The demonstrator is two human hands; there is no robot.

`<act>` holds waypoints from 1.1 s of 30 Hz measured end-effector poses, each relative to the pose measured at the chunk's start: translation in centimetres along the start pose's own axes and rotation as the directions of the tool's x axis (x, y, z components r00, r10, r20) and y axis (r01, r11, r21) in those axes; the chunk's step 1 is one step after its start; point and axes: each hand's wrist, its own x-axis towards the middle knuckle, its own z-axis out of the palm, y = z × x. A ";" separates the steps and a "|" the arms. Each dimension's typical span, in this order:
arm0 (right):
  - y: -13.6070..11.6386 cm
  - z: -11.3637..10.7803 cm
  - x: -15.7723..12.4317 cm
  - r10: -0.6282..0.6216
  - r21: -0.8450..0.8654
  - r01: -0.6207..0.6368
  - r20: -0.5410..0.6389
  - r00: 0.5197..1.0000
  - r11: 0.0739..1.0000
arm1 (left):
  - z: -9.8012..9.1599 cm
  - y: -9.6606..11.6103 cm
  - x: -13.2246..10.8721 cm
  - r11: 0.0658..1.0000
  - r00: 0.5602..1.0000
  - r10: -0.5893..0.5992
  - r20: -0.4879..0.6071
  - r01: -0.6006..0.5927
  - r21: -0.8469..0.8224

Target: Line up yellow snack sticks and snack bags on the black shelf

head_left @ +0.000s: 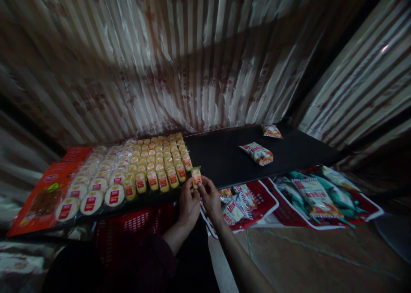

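Between the fingertips of my left hand (189,203) and my right hand (210,196) is a small wrapped snack cake (196,178) with a yellow wrapper and a red label. Both hands pinch it at the shelf's front edge. Just left of it stand tight rows of matching yellow snack cakes (162,179). Further left lie rows of round white wrapped cakes (114,195) with red labels. Orange flat packets (48,194) lie at the far left end of the black shelf (218,156).
Two snack bags, one nearer (257,153) and one farther back (272,130), lie on the shelf's right part. Below are a red basket (271,205) of bags and another basket (369,213) with green packets. Striped plastic sheeting (192,61) hangs behind.
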 end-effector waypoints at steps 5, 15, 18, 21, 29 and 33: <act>0.2 0.2 1.9 -0.050 -0.132 0.046 -0.023 0.999 0.990 | 0.8 -0.2 1.0 0.994 1.000 -0.001 -0.001 0.001 0.110; 0.2 0.8 3.5 -0.091 -0.330 0.071 -0.047 0.995 0.941 | 1.0 0.2 2.0 0.985 0.997 0.048 0.059 -0.057 0.166; 0.2 1.0 3.9 -0.107 -0.372 0.076 -0.065 0.992 0.925 | 0.9 -0.3 2.3 0.986 0.995 0.081 0.061 -0.089 0.143; 0.3 1.2 4.4 -0.080 -0.330 0.055 -0.063 0.995 0.942 | 0.9 -0.8 2.6 0.983 0.993 0.109 0.056 -0.116 0.144; 0.5 2.1 5.0 -0.070 -0.260 0.054 -0.053 0.996 0.964 | 0.5 -1.1 3.3 0.954 0.980 0.188 0.065 -0.198 0.227; 0.2 2.3 4.7 -0.079 -0.269 0.067 -0.032 0.996 0.961 | -0.2 -0.9 3.0 0.876 0.947 0.276 0.163 -0.318 0.362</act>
